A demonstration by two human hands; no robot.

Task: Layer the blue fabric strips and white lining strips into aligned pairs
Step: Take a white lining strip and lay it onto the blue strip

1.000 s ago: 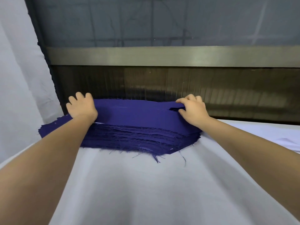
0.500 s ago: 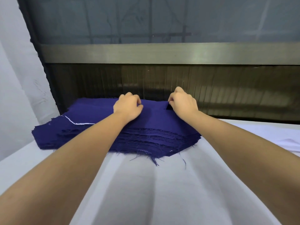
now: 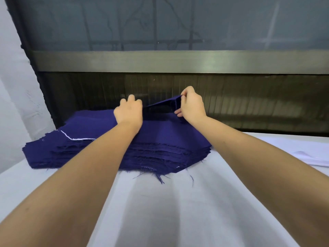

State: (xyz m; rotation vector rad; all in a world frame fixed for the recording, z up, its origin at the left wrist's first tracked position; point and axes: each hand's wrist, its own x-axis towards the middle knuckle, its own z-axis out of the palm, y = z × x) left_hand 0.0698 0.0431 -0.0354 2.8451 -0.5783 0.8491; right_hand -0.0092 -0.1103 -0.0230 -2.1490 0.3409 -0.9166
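A thick stack of dark blue fabric strips lies at the far side of the white-covered table, its frayed edges toward me. My right hand pinches the far right corner of the top blue strip and holds it lifted off the stack. My left hand rests on the stack just left of that raised corner, its fingers curled at the strip's far edge; whether it grips the cloth is hidden. A thin white edge of lining peeks out on the stack's left part.
A pile of white lining pieces lies at the right edge of the table. A dark window frame with a metal sill stands right behind the stack. A white wall closes the left side.
My left hand slid from the stack's left part to its middle, beside the right hand. My right hand has raised the top strip's far corner off the stack.
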